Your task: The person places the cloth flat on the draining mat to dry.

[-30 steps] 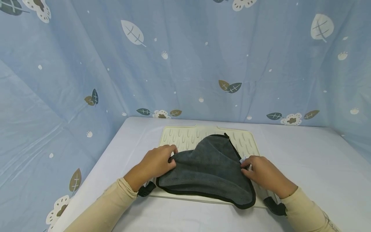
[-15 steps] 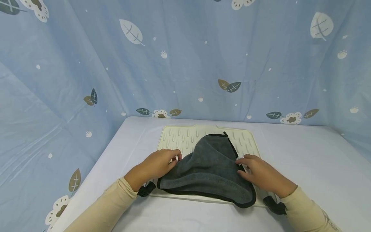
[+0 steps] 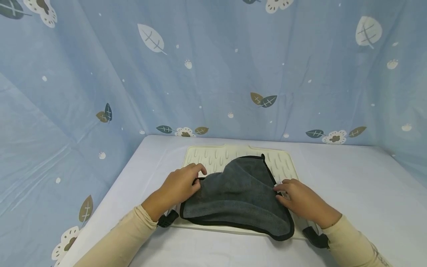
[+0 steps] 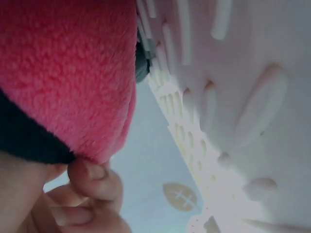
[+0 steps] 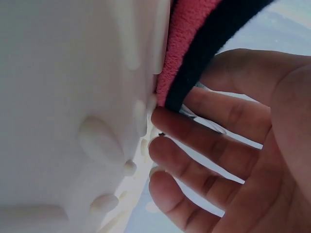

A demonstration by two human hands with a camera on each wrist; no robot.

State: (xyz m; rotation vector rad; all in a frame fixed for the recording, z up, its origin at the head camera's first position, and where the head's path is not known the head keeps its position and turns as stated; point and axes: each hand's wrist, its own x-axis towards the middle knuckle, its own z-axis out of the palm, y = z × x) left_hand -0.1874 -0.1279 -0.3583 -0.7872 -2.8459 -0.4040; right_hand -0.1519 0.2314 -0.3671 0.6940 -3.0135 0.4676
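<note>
A dark grey plush cloth [image 3: 240, 196] with black edging lies rumpled over a cream mat [image 3: 210, 157]. Its underside shows pink in both wrist views. At its left edge my left hand [image 3: 181, 185] pinches the border; in the left wrist view its fingertips [image 4: 95, 174] are curled against the black trim, while the head view shows the index finger raised. My right hand [image 3: 301, 200] is at the right edge, beside a small white tag [image 3: 278, 183]. Seen from the right wrist, its fingers [image 5: 194, 165] are loosely extended, touching the edge, and the thumb tip is hidden behind the cloth.
Raised oval ridges cover the mat, which lies on a white table [image 3: 343, 178]. A blue patterned curtain [image 3: 213, 74] surrounds the left, back and right sides. Black straps [image 3: 316, 237] sit at both wrists, and the cloth's lower right corner overhangs the mat's front edge.
The left hand shifted right, then back left, and its index finger has lifted. The right hand's fingers have loosened slightly at the edge. The cloth's back corner has moved a little right.
</note>
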